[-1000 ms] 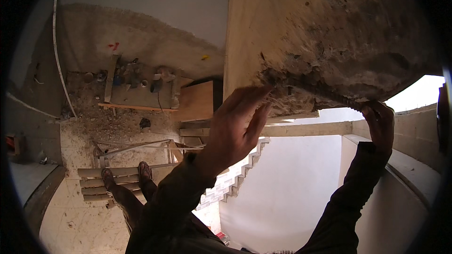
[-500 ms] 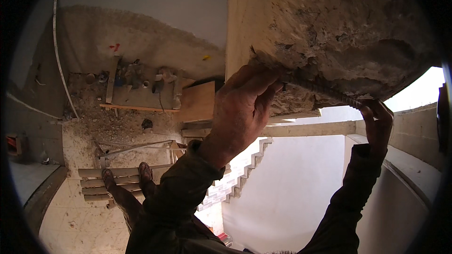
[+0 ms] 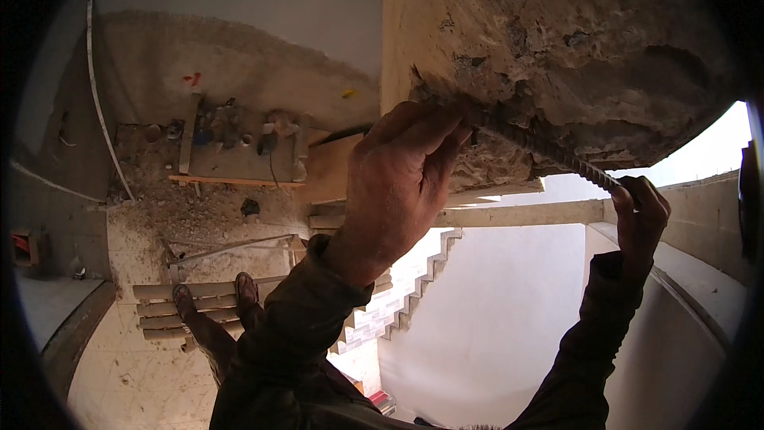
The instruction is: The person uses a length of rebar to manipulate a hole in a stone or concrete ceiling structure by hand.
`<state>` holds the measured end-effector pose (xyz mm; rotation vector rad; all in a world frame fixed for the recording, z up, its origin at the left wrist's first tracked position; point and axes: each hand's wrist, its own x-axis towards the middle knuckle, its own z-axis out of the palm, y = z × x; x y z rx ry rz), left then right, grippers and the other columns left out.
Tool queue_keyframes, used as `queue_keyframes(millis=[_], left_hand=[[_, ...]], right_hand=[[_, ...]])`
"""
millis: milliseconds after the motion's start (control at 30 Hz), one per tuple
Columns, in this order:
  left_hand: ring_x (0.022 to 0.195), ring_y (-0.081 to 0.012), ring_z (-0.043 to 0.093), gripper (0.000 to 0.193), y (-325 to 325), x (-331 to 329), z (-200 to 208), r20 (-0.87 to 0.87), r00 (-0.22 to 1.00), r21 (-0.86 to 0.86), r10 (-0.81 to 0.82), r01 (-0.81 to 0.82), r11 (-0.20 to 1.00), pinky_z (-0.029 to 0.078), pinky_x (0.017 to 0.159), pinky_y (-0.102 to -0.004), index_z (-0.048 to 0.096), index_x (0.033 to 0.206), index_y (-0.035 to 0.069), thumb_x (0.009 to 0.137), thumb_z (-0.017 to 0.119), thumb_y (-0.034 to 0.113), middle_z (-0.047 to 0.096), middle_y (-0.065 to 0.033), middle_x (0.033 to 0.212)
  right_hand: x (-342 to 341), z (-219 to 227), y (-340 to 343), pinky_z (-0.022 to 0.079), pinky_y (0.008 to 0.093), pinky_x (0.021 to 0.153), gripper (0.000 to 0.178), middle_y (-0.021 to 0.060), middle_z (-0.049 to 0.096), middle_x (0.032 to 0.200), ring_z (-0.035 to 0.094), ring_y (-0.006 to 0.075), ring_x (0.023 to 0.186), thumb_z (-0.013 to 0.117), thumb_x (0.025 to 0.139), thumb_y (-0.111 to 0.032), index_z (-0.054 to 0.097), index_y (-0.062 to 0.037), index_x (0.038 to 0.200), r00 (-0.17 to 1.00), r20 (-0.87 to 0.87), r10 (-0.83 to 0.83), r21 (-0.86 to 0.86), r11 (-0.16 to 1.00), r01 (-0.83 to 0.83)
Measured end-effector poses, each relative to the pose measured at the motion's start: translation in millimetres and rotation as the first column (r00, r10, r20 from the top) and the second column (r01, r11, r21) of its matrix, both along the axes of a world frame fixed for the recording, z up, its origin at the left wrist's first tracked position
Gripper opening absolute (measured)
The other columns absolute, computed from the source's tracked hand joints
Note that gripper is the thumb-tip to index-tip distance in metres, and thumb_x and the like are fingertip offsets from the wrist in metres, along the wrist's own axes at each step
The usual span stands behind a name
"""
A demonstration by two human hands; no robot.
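Note:
A ribbed steel bar, a piece of rebar, slants along the broken underside of a rough concrete mass. My left hand is closed round the bar's left end, with its thumb and fingers pressed together against the crumbled edge. Those fingers hide that end of the bar. At the other end my right hand pinches the bar between thumb and fingers. Between my hands the bar's ribs show plainly; I cannot tell whether it touches the concrete.
My feet stand on a slatted wooden platform. Rubble and a long board lie below on the left. A wooden box is beside my left forearm. Stair steps descend below, and a ledge runs at the right.
My left hand has shifted slightly left. My right hand has moved a little right and down, and more of the ribbed bar shows between them.

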<state>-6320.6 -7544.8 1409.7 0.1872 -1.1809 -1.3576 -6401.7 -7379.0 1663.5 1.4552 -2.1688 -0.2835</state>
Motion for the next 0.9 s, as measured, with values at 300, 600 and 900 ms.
queue_keyframes(millis=[300,600,900], left_hand=[[0.076,-0.0203,0.062,0.02,4.3,15.0,6.4,-0.266,0.964,0.212,-0.019,0.078,0.974,0.049,0.066,-0.0288,0.061,0.099,0.0,0.079,0.061,0.004,0.063,-0.011,0.086],[0.072,-0.0255,0.063,0.04,7.6,83.2,-9.7,0.469,0.873,-0.372,-0.131,0.33,0.868,0.047,0.076,-0.0388,0.054,0.11,0.002,0.08,0.063,0.027,0.064,-0.013,0.078],[0.061,-0.0218,0.061,0.029,0.8,133.6,-49.2,0.597,0.74,-0.083,-0.31,0.441,0.894,0.049,0.051,-0.0324,0.059,0.104,0.009,0.078,0.063,0.02,0.059,-0.0078,0.075]], right_hand=[[29.9,-19.9,8.9,0.038,0.0272,0.047,0.051,0.0048,0.052,0.058,0.051,0.0141,0.052,0.058,0.08,-0.052,0.056,-0.0018,0.071,0.99,-0.142,0.011,-0.166,0.986,-0.035],[51.4,-46.8,-22.5,0.041,0.0275,0.051,0.044,-0.0016,0.057,0.057,0.056,0.0103,0.052,0.067,0.067,-0.053,0.059,-0.0102,0.067,0.96,-0.099,0.262,0.299,0.928,-0.222],[90.1,-120.7,-68.6,0.017,0.0441,0.106,0.027,-0.0019,0.06,0.098,0.055,0.0139,0.099,0.068,0.072,-0.04,0.065,-0.0219,0.092,0.909,-0.044,0.414,0.222,0.891,-0.395]])
